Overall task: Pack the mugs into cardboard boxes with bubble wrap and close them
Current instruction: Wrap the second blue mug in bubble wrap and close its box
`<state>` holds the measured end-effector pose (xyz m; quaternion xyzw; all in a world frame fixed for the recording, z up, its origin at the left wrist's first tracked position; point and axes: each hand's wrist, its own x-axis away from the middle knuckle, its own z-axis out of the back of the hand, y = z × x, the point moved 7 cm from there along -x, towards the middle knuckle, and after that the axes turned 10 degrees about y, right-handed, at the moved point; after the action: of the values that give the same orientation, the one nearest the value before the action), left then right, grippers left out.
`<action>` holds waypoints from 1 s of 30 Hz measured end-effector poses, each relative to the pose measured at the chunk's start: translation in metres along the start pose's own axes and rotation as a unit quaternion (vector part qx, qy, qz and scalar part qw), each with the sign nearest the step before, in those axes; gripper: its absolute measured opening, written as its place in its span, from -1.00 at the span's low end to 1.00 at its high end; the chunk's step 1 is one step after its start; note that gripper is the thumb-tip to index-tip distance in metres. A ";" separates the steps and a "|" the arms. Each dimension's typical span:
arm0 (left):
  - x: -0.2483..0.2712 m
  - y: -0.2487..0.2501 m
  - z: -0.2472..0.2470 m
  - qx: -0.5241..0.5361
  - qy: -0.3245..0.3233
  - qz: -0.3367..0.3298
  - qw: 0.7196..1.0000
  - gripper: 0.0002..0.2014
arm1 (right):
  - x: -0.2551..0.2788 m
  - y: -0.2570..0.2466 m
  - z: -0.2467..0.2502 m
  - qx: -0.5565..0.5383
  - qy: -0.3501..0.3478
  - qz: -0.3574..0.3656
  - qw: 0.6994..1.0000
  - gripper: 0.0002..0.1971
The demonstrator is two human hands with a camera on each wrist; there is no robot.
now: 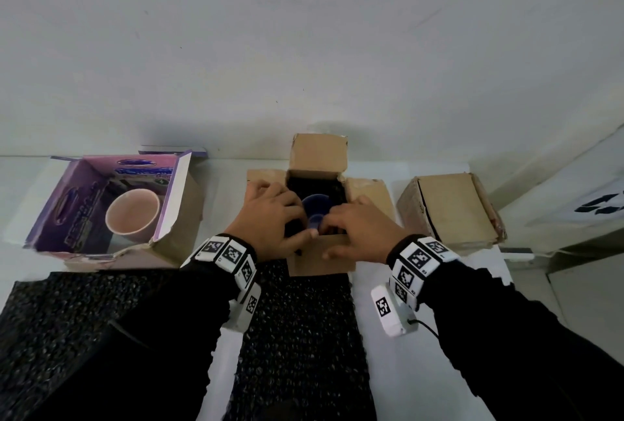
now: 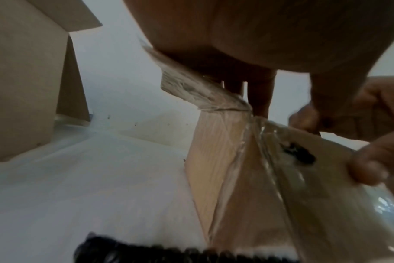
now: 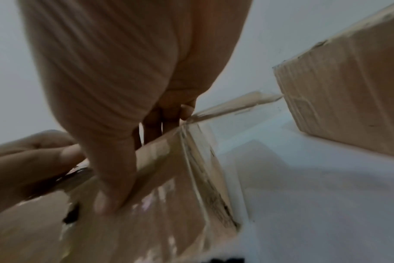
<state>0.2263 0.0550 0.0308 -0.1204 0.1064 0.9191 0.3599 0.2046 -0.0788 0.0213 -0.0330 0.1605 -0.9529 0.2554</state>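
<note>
An open brown cardboard box [image 1: 320, 263] stands at the table's middle, flaps spread. Inside it a blue mug [image 1: 315, 214] sits upright in black bubble wrap [image 1: 320, 184]. My left hand [image 1: 270, 214] curls its fingers [image 2: 259, 92] into the box at the near left corner, thumb along the near wall's top edge. My right hand [image 1: 358, 228] pinches the near wall [image 3: 169, 195], its thumb [image 3: 112, 178] pressed on the taped outside and its fingers inside. A pink mug [image 1: 131, 214] stands bare in an open purple box [image 1: 67, 207] at the left.
A shut brown box [image 1: 452, 207] stands to the right, close to the open one. Black bubble wrap sheets [image 1: 297, 336] lie on the white table in front of the boxes, under my forearms. A white wall rises right behind the boxes.
</note>
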 end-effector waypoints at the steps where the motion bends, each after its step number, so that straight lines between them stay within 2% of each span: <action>1: 0.004 0.004 -0.001 0.008 -0.004 -0.009 1.000 -0.47 | 0.001 0.001 0.000 -0.005 0.015 -0.005 1.000 -0.51; 3: 0.010 0.010 -0.003 0.004 -0.007 -0.029 1.000 -0.46 | 0.000 0.001 0.000 0.002 0.021 -0.017 1.000 -0.43; 6: 0.017 0.014 -0.003 -0.008 0.003 -0.050 0.999 -0.62 | 0.001 -0.005 -0.001 0.048 -0.014 -0.012 0.999 -0.58; 10: 0.019 0.020 -0.002 -0.043 0.009 -0.054 0.998 -0.66 | 0.005 -0.012 0.003 0.090 0.007 0.000 0.996 -0.74; 14: 0.014 0.027 -0.001 -0.090 0.000 -0.036 0.995 -0.79 | 0.003 -0.017 0.003 0.170 0.014 0.003 0.985 -0.81; 18: 0.016 0.027 -0.007 -0.123 -0.053 -0.008 0.991 -0.82 | 0.002 -0.021 -0.002 0.201 0.001 -0.001 0.980 -0.77; 21: 0.013 0.029 -0.009 -0.132 -0.096 0.011 0.987 -0.62 | 0.003 -0.022 -0.005 0.196 -0.015 0.004 0.980 -0.78; 23: 0.005 0.029 -0.006 -0.119 -0.107 0.027 0.987 -0.50 | 0.001 -0.018 0.000 0.144 -0.031 -0.007 0.989 -0.79; 24: -0.001 0.027 -0.004 -0.111 -0.110 0.030 0.987 -0.50 | -0.003 -0.014 0.004 0.110 -0.022 -0.017 0.994 -0.78; 26: -0.008 0.021 -0.003 -0.106 -0.119 0.029 0.987 -0.66 | -0.010 -0.003 0.013 0.085 0.029 -0.020 0.996 -0.76; 28: -0.010 0.015 -0.003 -0.131 -0.126 0.020 0.983 -0.71 | -0.013 0.007 0.012 0.135 0.052 -0.005 0.989 -0.71; 30: -0.011 0.013 -0.004 -0.157 -0.129 0.025 0.979 -0.69 | -0.014 0.015 0.005 0.177 0.035 0.006 0.984 -0.63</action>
<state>0.2257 0.0375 0.0314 -0.0537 -0.0836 0.9408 0.3242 0.2246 -0.0852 0.0211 0.0469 -0.0012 -0.9652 0.2573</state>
